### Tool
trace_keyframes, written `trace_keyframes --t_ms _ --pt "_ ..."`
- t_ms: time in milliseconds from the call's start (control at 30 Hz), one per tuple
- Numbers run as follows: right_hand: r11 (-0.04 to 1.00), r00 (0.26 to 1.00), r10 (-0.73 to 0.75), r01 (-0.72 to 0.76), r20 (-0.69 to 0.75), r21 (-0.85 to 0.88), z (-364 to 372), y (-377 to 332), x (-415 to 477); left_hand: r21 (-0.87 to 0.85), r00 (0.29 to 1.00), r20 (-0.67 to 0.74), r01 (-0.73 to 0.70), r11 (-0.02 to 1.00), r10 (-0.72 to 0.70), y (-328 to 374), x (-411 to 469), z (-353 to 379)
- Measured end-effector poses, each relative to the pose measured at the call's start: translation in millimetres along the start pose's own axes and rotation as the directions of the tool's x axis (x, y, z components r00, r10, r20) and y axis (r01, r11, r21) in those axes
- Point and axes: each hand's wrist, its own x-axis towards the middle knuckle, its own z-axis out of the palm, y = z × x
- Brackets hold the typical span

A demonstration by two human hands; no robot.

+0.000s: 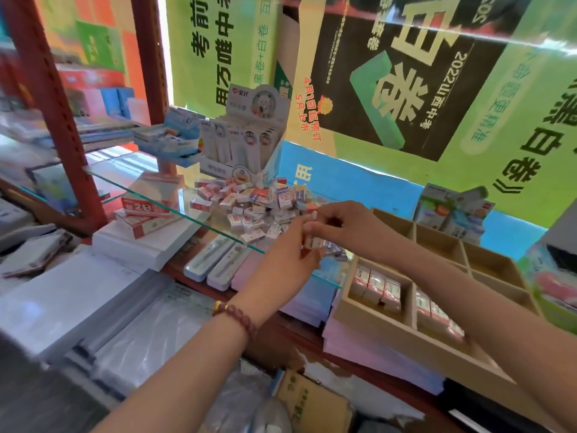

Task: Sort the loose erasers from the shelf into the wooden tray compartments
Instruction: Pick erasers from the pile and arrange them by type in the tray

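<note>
Head view: the left hand and right hand meet over the front edge of a glass shelf, fingers curled on a short row of erasers held between them. Just beyond the hands, a loose pile lies on the shelf. To their right sits the wooden tray, with packed erasers in its two nearest compartments. A bead bracelet circles the left wrist.

Bright daylight – blown-out gap behind red post; edges smeared, wide-angle bent, left blurred.
</note>
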Motion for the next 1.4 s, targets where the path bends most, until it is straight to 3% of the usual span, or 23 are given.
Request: trace_keyframes --t_ms 100,167,233,367,567,700,833,933,1067,1233,1400 --pt "0.995 0.999 0.02 -0.023 0.031 0.092 -2.4 8.0 5.6 -0.06 0.997 -0.045 0.053 0.997 -0.056 5.1 -0.4 4.3" --pt "0.984 0.996 0.09 -0.085 -0.023 0.155 -1.1 32.7 21.5 -0.04 0.991 -0.077 0.103 0.994 -0.106 4.4 -0.3 4.1" --pt "0.989 0.986 0.146 -0.149 -0.083 -0.026 -0.2 71.1 44.3 -0.042 0.984 -0.096 0.149 0.988 -0.153 3.8 0.0 2.8" --pt "0.857 0.976 0.216 -0.179 0.02 -0.483 -9.6 118.2 84.2 -0.052 0.974 -0.117 0.19 0.98 -0.195 2.8 0.0 -2.2" --pt "0.811 0.937 0.312 -0.174 0.16 -0.559 8.9 127.3 116.3 -0.02 0.967 -0.152 0.205 0.979 -0.205 -0.3 3.4 -10.2" --pt "0.784 0.963 0.269 -0.237 -0.03 -0.574 8.7 129.1 112.6 -0.001 0.972 -0.137 0.195 0.981 -0.193 1.8 2.3 -8.0" --pt "0.765 0.969 0.213 -0.245 -0.125 -0.596 5.0 127.3 101.5 0.014 0.977 -0.112 0.186 0.983 -0.183 2.8 2.7 -2.8" --pt "0.838 0.941 0.152 -0.286 -0.303 -0.464 0.0 119.9 86.5 0.013 0.978 -0.1 0.187 0.982 -0.184 5.0 3.8 5.2" --pt "0.983 0.916 0.159 -0.18 -0.367 -0.023 -6.9 88.5 51.9 -0.034 0.981 -0.061 0.184 0.982 -0.186 9.4 5.9 17.0" --pt "0.986 0.917 0.089 -0.025 -0.388 0.167 -28.7 42.1 -31.4 -0.201 0.984 0.001 0.176 0.964 -0.179 24.5 10.6 40.9" --pt "0.927 0.914 0.133 0.022 -0.384 0.374 -48.9 20.1 -110.6 -0.403 0.975 0.136 0.218 0.889 -0.177 55.1 6.5 77.3"
